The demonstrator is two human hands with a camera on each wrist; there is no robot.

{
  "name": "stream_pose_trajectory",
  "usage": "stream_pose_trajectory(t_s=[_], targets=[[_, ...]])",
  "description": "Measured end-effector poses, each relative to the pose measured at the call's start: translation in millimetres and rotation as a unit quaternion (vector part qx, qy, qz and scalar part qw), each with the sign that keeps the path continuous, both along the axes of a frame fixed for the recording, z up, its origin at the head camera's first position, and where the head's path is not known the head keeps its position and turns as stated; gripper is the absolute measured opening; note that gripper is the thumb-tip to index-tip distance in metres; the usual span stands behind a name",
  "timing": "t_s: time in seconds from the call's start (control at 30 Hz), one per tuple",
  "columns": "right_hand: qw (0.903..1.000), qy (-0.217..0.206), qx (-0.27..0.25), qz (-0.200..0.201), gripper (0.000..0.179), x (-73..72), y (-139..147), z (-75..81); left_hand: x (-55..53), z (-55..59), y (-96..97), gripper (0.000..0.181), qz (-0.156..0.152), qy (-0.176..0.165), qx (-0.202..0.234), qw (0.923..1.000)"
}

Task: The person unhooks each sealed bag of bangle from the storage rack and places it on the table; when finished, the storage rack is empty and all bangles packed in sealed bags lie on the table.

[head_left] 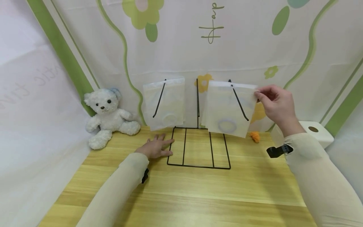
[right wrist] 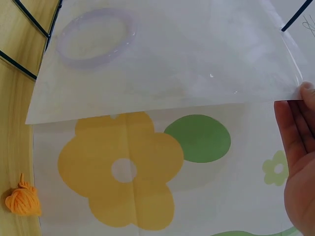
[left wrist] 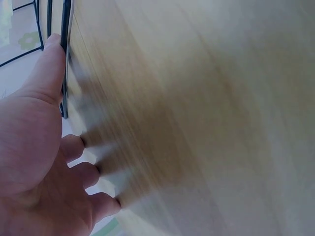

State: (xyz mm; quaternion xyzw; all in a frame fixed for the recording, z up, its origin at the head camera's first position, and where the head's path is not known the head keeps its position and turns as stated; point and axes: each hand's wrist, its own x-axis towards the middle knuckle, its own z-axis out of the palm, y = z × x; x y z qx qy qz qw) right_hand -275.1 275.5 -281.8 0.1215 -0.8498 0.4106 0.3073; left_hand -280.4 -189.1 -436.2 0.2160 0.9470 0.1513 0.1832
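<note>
A black wire rack [head_left: 198, 166] stands on the table, with bags hung from its arms. My right hand [head_left: 279, 105] pinches the upper right corner of a translucent plastic bag [head_left: 232, 101] that hangs on the right arm. Through this bag shows a pale purple ring [right wrist: 88, 63], low down in it. More bags lie behind it. On the left arm hang other frosted bags [head_left: 164, 104], with a faint round thing showing inside the front one. My left hand [head_left: 154, 148] rests with spread fingers at the left side of the rack's base, its thumb [left wrist: 49, 69] touching the wire.
A white teddy bear [head_left: 106, 116] sits at the back left. An orange bundle of yarn [head_left: 255, 136] lies right of the rack, and a white box [head_left: 319, 134] with a round hole stands behind my right forearm. A printed cloth [head_left: 175, 56] hangs behind the table.
</note>
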Motion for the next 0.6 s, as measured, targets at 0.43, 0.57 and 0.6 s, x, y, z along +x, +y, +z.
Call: stream_pose_trajectory(t_s=[0.43, 0.57, 0.6], targets=[[0.9985, 0.003, -0.048, 0.025, 0.022, 11.7, 6.9, -5.1, -1.0, -3.5, -0.2, 0.073, 0.000, 0.000, -0.001, 1.0000], [0.9973, 0.004, -0.065, 0.033, 0.013, 17.1, 8.6, -6.7, -3.2, -6.2, -1.3, 0.073, 0.000, 0.000, -0.003, 1.0000], [0.9972, 0.005, -0.067, 0.035, 0.012, 18.8, 8.9, -7.3, -3.1, -6.3, -1.7, 0.073, 0.000, 0.000, -0.005, 1.0000]])
